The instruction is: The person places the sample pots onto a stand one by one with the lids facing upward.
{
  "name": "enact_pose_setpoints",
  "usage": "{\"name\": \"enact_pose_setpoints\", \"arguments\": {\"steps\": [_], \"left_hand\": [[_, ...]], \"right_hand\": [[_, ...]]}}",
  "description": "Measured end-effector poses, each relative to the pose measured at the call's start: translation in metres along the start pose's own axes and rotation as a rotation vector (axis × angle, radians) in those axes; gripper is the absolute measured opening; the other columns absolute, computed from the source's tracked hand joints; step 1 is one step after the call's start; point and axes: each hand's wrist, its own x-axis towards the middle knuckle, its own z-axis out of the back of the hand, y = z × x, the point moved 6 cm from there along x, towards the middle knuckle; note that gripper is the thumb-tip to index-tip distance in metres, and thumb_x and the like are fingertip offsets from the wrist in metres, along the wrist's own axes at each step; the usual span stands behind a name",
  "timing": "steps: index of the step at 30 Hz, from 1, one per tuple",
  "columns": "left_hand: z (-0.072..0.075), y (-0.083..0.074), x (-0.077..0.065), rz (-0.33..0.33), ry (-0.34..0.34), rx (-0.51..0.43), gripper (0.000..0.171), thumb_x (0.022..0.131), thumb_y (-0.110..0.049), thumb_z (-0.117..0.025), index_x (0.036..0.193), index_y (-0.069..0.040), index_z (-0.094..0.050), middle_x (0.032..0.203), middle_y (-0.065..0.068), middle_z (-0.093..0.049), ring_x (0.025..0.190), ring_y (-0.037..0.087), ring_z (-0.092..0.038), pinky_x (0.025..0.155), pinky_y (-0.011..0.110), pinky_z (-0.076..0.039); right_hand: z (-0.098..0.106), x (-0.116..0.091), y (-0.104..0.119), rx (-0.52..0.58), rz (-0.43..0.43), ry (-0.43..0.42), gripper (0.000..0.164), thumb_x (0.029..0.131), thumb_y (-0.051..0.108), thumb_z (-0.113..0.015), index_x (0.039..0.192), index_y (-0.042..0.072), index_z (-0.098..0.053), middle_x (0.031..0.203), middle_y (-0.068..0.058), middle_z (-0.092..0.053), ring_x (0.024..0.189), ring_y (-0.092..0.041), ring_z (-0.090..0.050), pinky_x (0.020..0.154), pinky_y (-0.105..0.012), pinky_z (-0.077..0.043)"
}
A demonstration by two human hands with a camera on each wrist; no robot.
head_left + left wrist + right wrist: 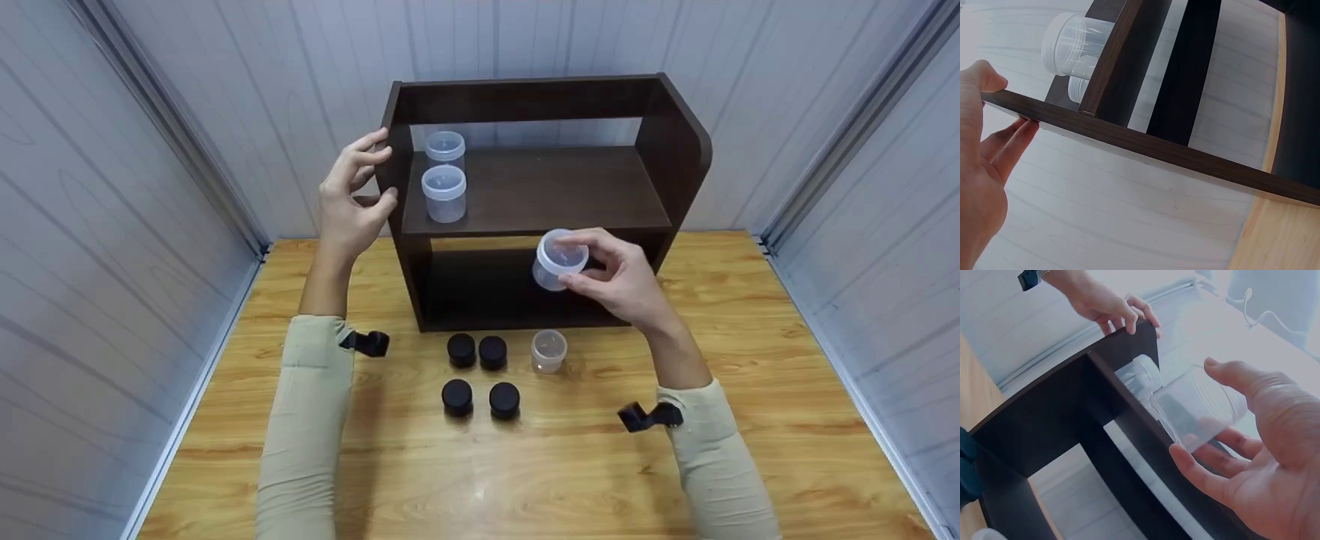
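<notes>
My right hand [622, 281] holds a clear plastic jar [551, 276] by its rim, between thumb and fingers, in front of the dark brown shelf unit [562, 187]. In the right wrist view that jar [1185, 410] is tilted and close to the upper board's edge. The left hand [351, 195] grips the unit's left side panel near the top; the left wrist view has the thumb on one side and fingers [1013, 140] on the other. Two similar clear jars, a front one [445, 202] and a rear one [445, 144], stand at the upper board's left end.
Another clear jar [549, 354] stands on the wooden table [480, 480] before the unit. Left of it are several small black-topped containers [461, 350] in two rows. Pale panelled walls [525, 37] enclose the table at the back and sides.
</notes>
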Motion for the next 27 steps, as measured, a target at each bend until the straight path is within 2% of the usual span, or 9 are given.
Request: {"name": "enact_pose_setpoints", "arguments": {"steps": [4,9,15,19,27], "left_hand": [[0.0,0.0,0.0,-0.004,0.002,-0.002,0.04,0.092,0.01,-0.068,0.131,0.007,-0.071,0.163,0.017,-0.064,0.151,0.03,-0.065,0.086,0.016,-0.066],[0.001,-0.001,-0.001,-0.009,-0.001,0.002,0.039,0.092,0.01,-0.068,0.131,0.004,-0.073,0.163,0.017,-0.064,0.15,0.029,-0.065,0.083,0.016,-0.066],[0.002,0.0,-0.001,-0.009,-0.004,0.006,0.038,0.093,0.01,-0.067,0.13,0.003,-0.073,0.163,0.017,-0.064,0.152,0.029,-0.064,0.084,0.016,-0.066],[0.002,0.0,-0.001,-0.001,-0.002,-0.008,0.04,0.093,0.011,-0.066,0.131,0.005,-0.073,0.164,0.017,-0.064,0.152,0.03,-0.064,0.084,0.016,-0.066],[0.002,0.0,0.0,0.004,0.0,-0.001,0.041,0.092,0.009,-0.066,0.132,0.006,-0.071,0.164,0.016,-0.063,0.153,0.029,-0.063,0.086,0.017,-0.067]], "right_hand": [[-0.001,0.011,0.006,-0.01,-0.033,-0.039,0.045,0.093,-0.014,-0.079,0.137,-0.009,-0.072,0.135,-0.005,-0.074,0.113,-0.009,-0.074,0.089,-0.021,-0.068],[-0.002,0.025,0.01,-0.013,-0.072,-0.087,0.045,0.094,-0.011,-0.079,0.139,-0.009,-0.071,0.133,-0.005,-0.076,0.116,-0.01,-0.076,0.09,-0.024,-0.068],[-0.003,0.046,0.014,-0.068,-0.033,-0.141,0.046,0.094,-0.007,-0.083,0.138,-0.006,-0.073,0.131,-0.008,-0.078,0.11,-0.01,-0.076,0.089,-0.022,-0.065],[-0.005,0.061,0.015,-0.054,-0.022,-0.171,0.047,0.093,-0.008,-0.083,0.139,-0.008,-0.072,0.131,-0.009,-0.076,0.109,-0.01,-0.075,0.085,-0.021,-0.066],[-0.01,0.092,0.017,-0.046,0.012,-0.216,0.049,0.092,-0.007,-0.084,0.139,-0.008,-0.072,0.14,-0.018,-0.072,0.119,-0.017,-0.072,0.089,-0.022,-0.067]]}}
